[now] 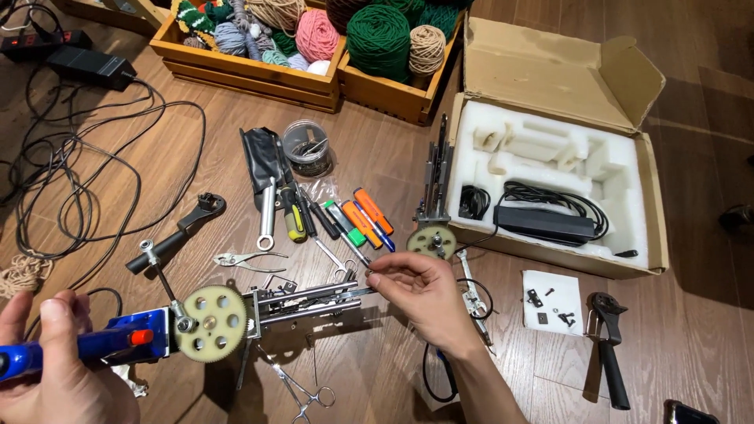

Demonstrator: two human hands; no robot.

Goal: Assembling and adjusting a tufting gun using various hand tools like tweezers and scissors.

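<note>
From the head view, my left hand (pixel 55 365) sits closest to the lens, fist closed around the blue handle (pixel 75 349) of a geared metal device (pixel 236 314) held above the wooden floor (pixel 157 157). Its long axis runs left to right, rails reaching toward my right hand (pixel 420 294). That hand is nearer the far end, fingertips (pixel 375 277) pinched on the rail tip (pixel 363 289).
</note>
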